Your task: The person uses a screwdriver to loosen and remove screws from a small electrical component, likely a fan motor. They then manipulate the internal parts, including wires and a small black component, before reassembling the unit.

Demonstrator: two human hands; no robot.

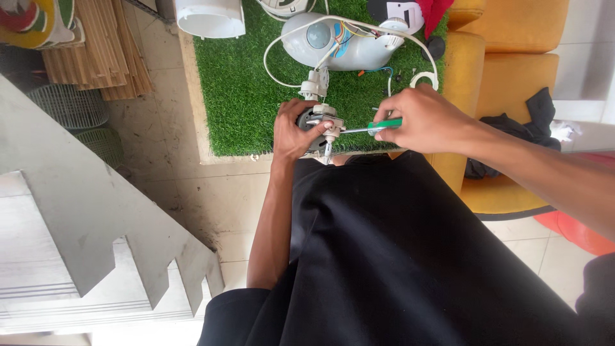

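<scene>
L hand (296,131) wrapped round fan motor (318,125) | R hand (419,118) fisted on green screwdriver (375,127) | risk: tip slips sideways → jabs L fingers; white cord (282,48) taut, may tug motor

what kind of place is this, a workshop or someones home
Probably an informal home repair spot rather than a proper workshop. The left hand holds a small motor while the right hand works a green-handled screwdriver on it, over a green turf mat on tiled floor, beside an opened fan housing.

Bare hands (301,128) and forearms, short black sleeves at the elbows, loose black garment over the lap.
</scene>
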